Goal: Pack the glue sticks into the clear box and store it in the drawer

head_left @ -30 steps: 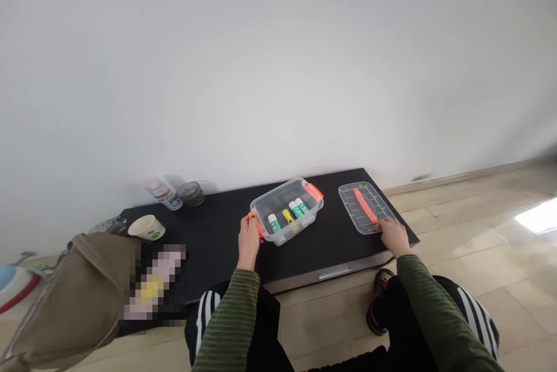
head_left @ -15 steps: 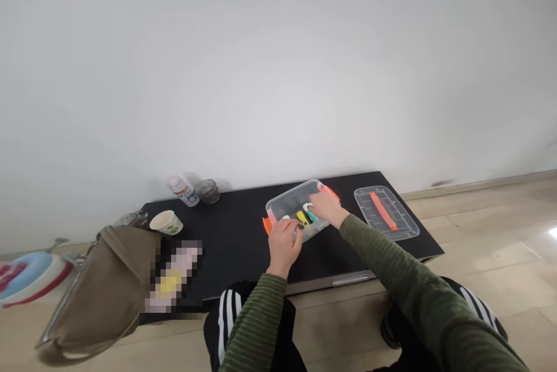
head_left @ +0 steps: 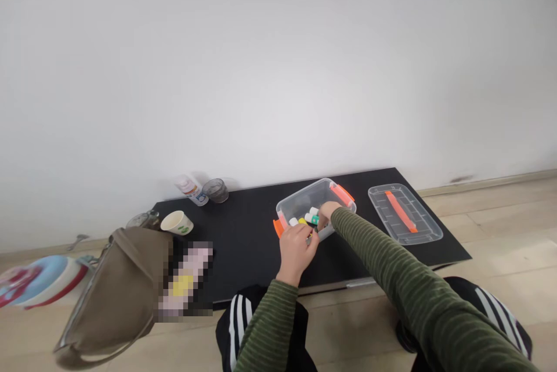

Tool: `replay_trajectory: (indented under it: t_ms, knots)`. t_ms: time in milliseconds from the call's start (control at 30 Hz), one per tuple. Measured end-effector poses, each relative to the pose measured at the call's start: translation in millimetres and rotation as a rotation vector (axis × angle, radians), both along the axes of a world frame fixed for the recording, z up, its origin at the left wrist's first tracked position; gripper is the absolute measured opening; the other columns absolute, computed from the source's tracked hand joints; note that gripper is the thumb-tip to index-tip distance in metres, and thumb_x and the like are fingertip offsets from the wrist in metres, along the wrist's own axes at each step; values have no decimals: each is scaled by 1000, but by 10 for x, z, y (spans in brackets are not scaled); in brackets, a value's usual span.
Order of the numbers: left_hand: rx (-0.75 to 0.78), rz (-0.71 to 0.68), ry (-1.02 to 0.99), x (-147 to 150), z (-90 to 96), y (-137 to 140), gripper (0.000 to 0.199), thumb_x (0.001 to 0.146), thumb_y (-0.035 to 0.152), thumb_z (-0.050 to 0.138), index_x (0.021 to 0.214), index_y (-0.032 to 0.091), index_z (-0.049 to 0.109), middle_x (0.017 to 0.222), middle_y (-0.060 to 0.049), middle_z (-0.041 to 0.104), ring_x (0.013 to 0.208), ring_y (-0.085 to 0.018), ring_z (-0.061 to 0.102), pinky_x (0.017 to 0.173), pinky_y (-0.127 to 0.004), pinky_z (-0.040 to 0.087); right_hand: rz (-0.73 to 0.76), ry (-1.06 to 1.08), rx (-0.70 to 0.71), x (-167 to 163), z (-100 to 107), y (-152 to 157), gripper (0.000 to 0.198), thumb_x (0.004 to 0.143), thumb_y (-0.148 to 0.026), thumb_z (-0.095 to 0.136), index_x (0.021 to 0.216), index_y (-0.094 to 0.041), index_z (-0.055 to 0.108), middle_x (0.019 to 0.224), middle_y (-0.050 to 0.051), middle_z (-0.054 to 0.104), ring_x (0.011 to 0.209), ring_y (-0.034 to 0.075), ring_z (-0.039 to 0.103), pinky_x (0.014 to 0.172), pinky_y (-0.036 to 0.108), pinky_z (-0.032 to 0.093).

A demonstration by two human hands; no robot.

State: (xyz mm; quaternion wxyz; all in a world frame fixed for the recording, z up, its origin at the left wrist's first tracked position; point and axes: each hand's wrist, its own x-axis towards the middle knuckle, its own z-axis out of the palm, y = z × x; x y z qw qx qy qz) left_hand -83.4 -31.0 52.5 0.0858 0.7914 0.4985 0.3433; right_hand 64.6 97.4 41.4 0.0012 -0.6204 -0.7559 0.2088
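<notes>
A clear plastic box (head_left: 300, 193) with orange latches sits uncovered on the black table. Inside it lie several small tubes or bottles with white caps, among them a green one (head_left: 312, 219) and a yellow one (head_left: 301, 221). My left hand (head_left: 296, 249) is over the near left side of the box, its fingers curled inward; what they hold is hidden. Reaching down into the right side, my right hand (head_left: 327, 213) has its fingers bent together beside the green one. The sleeve and the hand itself cover what is in its grasp.
To the right lies the clear lid (head_left: 424, 215) with an orange handle. A paper cup (head_left: 177, 223), a dark glass bowl (head_left: 216, 190) and a white spray can (head_left: 192, 189) stand at the left. A brown bag (head_left: 117, 296) hangs over the table's left end. Behind is a wall.
The view has shifted slightly, so everything sits further right. My right hand has come from the far right part of the box toward its near side, closer to my left hand.
</notes>
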Motion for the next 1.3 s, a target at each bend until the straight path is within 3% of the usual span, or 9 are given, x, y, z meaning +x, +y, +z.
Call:
replay_trajectory:
  t_ms: [100, 167, 267, 367, 533, 633, 767, 1000, 1300]
  knots:
    - [-13, 30, 21, 33, -11, 23, 26, 89, 28, 50, 68, 21, 64, 68, -6, 62, 69, -20, 57, 72, -33, 40, 12, -121, -147, 29, 139, -14, 39, 52, -40, 85, 83, -19, 73, 73, 6, 72, 67, 22, 68, 69, 36, 53]
    - [-46, 57, -27, 47, -1, 33, 26, 91, 27, 48, 73, 21, 65, 71, -6, 63, 73, -22, 58, 76, -34, 42, 36, -140, -116, 88, 298, -88, 54, 52, -32, 85, 102, -17, 71, 86, 11, 74, 77, 26, 69, 72, 36, 51]
    - [-117, 100, -228, 42, 33, 3, 24, 93, 26, 43, 96, 22, 66, 91, -8, 68, 85, -24, 62, 83, -38, 45, 26, -53, 127, 242, 558, -343, 62, 64, -35, 76, 120, -16, 59, 98, 13, 71, 89, 28, 67, 75, 34, 47]
    - [-144, 114, -443, 35, 43, -98, 33, 92, 31, 43, 120, 21, 58, 103, -10, 68, 91, -25, 63, 84, -38, 48, 5, 93, 383, 433, 698, -766, 53, 72, -36, 67, 120, -19, 54, 106, 11, 67, 93, 26, 64, 72, 31, 43]
    - [-138, -109, -389, 154, -11, -320, 54, 86, 43, 54, 135, 18, 52, 104, -12, 69, 78, -24, 65, 74, -34, 48, 294, 138, 562, 644, 441, -1468, 33, 75, -32, 64, 103, -20, 55, 93, 7, 64, 83, 23, 59, 71, 32, 39]
    - [-160, -169, -213, 286, -26, -383, 40, 89, 40, 53, 123, 19, 60, 101, -11, 71, 78, -25, 66, 72, -34, 47, 310, 121, 602, 693, 184, -1652, 27, 76, -33, 64, 98, -19, 54, 87, 7, 63, 78, 22, 56, 69, 32, 36]
    - [-198, -116, -114, 419, -29, -382, 30, 96, 38, 43, 110, 19, 62, 81, -8, 70, 69, -23, 65, 65, -32, 43, 261, 83, 630, 756, 46, -1679, 24, 79, -33, 63, 97, -19, 54, 84, 6, 61, 76, 21, 53, 67, 32, 32]
    - [-240, -50, -77, 592, -89, -439, 30, 99, 40, 37, 109, 21, 57, 79, -7, 70, 65, -24, 65, 60, -31, 38, 215, -41, 745, 964, -1, -1728, 28, 91, -43, 55, 102, -17, 57, 84, 8, 60, 76, 23, 49, 67, 35, 29]
    - [-453, 64, -60, 746, -84, -461, 32, 103, 41, 29, 105, 21, 54, 80, -4, 71, 71, -21, 67, 62, -28, 38, 147, -123, 622, 1131, -51, -1807, 30, 86, -34, 58, 110, -16, 57, 93, 9, 63, 85, 24, 52, 71, 35, 29]
